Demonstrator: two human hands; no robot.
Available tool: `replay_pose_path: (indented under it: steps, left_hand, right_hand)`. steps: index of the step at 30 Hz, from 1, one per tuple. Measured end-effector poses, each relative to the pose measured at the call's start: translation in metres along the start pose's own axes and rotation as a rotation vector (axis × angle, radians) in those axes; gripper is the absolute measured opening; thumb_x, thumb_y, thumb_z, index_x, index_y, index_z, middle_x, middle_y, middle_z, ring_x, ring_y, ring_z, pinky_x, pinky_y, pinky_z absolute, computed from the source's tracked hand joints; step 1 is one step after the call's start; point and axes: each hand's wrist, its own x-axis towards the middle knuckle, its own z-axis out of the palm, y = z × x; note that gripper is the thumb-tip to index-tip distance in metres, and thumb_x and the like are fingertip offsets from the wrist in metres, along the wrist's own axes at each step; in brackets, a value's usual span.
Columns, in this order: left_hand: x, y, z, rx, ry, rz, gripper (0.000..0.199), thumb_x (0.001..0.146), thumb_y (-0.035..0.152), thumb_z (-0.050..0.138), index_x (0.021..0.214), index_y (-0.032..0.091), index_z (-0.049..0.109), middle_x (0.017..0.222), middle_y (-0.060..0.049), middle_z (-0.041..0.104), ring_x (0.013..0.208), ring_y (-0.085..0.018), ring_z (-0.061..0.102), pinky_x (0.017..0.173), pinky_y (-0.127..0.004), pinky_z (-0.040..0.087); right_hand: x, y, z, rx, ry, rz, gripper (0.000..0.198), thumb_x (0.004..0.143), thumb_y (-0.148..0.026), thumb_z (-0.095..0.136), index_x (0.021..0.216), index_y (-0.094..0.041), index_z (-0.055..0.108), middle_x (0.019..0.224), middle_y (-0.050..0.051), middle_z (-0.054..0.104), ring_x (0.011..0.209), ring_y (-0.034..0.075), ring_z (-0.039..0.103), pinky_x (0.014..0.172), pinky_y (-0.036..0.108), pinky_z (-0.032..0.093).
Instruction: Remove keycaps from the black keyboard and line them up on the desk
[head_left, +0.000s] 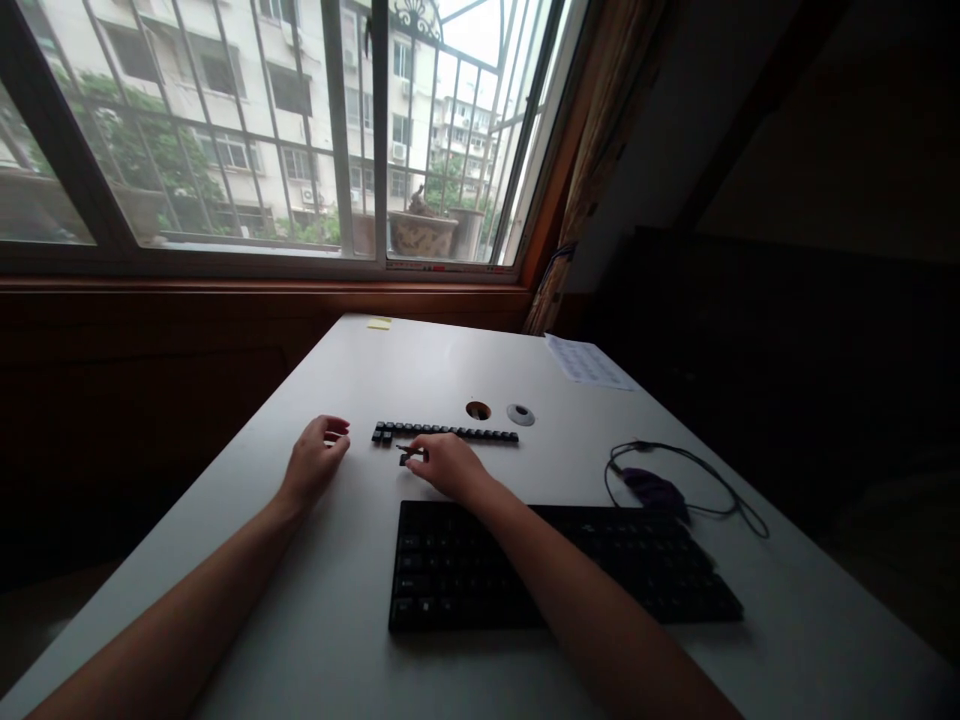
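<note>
Pinching keycap (403,460) with right hand (448,466), left (312,456) curled

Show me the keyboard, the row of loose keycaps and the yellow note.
Keyboard (454,566): head view, on the keys left of the forearm lying across it.
Row of loose keycaps (489,434): head view, on caps toward its right end.
Yellow note (379,324): head view, mid-surface.

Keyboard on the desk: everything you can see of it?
The keyboard is black, long and rectangular, plastic by its look. Dark keys in rows, some pale-marked, show at its left end; the right end is too dark to read. It lies flat on the white desk, long side left to right. The right forearm crosses above, hiding its middle; whether they touch is unclear.
</note>
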Motion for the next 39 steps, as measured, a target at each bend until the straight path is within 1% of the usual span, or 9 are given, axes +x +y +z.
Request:
replay_pose_path:
  steps: [4,8,13,18,24,28,31,35,39]
  left_hand:
    - [0.0,-0.003,0.003,0.012,-0.026,0.024,0.025,0.075,0.032,0.055,0.094,0.017,0.06,0.096,-0.008,0.066,0.084,-0.023,0.066,0.076,-0.036,0.053]
    - [0.0,-0.005,0.003,0.018,-0.034,0.038,0.024,0.075,0.031,0.055,0.094,0.017,0.06,0.096,-0.008,0.066,0.084,-0.023,0.066,0.075,-0.037,0.053]
    - [-0.001,-0.004,0.003,0.027,-0.037,0.044,0.023,0.076,0.029,0.054,0.095,0.017,0.06,0.096,-0.008,0.066,0.085,-0.023,0.066,0.075,-0.036,0.054]
    - [-0.003,-0.004,0.004,0.037,-0.038,0.046,0.023,0.076,0.027,0.053,0.096,0.017,0.06,0.097,-0.007,0.066,0.085,-0.022,0.066,0.074,-0.035,0.054]
    - [-0.003,-0.001,0.002,0.071,-0.06,0.052,0.022,0.078,0.027,0.052,0.095,0.017,0.061,0.095,-0.007,0.066,0.084,-0.021,0.065,0.073,-0.032,0.053]
    - [-0.008,0.009,0.0,0.127,-0.104,0.066,0.018,0.079,0.03,0.053,0.084,0.019,0.066,0.083,-0.004,0.068,0.073,-0.02,0.063,0.069,-0.031,0.049]
    - [-0.015,0.018,0.002,0.168,-0.188,0.12,0.023,0.082,0.032,0.053,0.077,0.021,0.071,0.073,-0.002,0.069,0.067,-0.02,0.062,0.065,-0.029,0.046]
    - [-0.024,0.026,0.009,0.376,-0.362,0.244,0.027,0.083,0.031,0.053,0.097,0.025,0.076,0.078,-0.003,0.071,0.065,-0.02,0.063,0.063,-0.029,0.045]
    - [-0.028,0.026,0.015,0.482,-0.412,0.27,0.037,0.086,0.029,0.051,0.118,0.03,0.069,0.099,-0.006,0.074,0.077,-0.023,0.068,0.069,-0.031,0.049]
  right_hand:
    - [0.009,0.003,0.015,-0.025,-0.012,0.028,0.026,0.084,-0.039,0.065,0.105,-0.025,0.072,0.093,0.004,0.075,0.083,0.019,0.068,0.071,0.025,0.045]
    - [0.009,0.009,0.021,-0.011,0.017,0.029,0.026,0.086,-0.039,0.064,0.107,-0.026,0.071,0.101,0.004,0.074,0.09,0.02,0.068,0.075,0.026,0.045]
    - [0.002,0.012,0.021,0.092,0.074,-0.027,0.029,0.085,-0.036,0.067,0.112,-0.025,0.069,0.096,0.003,0.073,0.085,0.017,0.067,0.078,0.025,0.047]
    - [-0.007,0.011,0.017,0.082,0.154,-0.087,0.018,0.086,-0.026,0.063,0.103,-0.025,0.071,0.1,0.003,0.068,0.085,0.015,0.065,0.081,0.025,0.048]
    - [-0.01,0.007,0.015,0.044,0.09,-0.125,0.025,0.085,-0.021,0.063,0.108,-0.028,0.071,0.105,0.002,0.063,0.086,0.015,0.064,0.08,0.025,0.048]
    - [-0.01,0.004,0.013,0.022,0.064,-0.111,0.028,0.085,-0.021,0.064,0.111,-0.029,0.069,0.109,0.003,0.062,0.088,0.015,0.064,0.08,0.026,0.048]
    - [-0.01,0.005,0.013,0.016,0.07,-0.103,0.023,0.087,-0.024,0.062,0.108,-0.027,0.07,0.107,0.003,0.063,0.088,0.015,0.064,0.08,0.026,0.049]
    - [-0.009,0.008,0.014,0.02,0.084,-0.116,0.023,0.088,-0.025,0.06,0.108,-0.026,0.071,0.103,0.003,0.063,0.087,0.016,0.064,0.08,0.025,0.049]
    - [-0.008,0.009,0.015,0.024,0.067,-0.106,0.025,0.087,-0.023,0.062,0.11,-0.028,0.071,0.103,0.003,0.063,0.088,0.015,0.064,0.081,0.025,0.049]
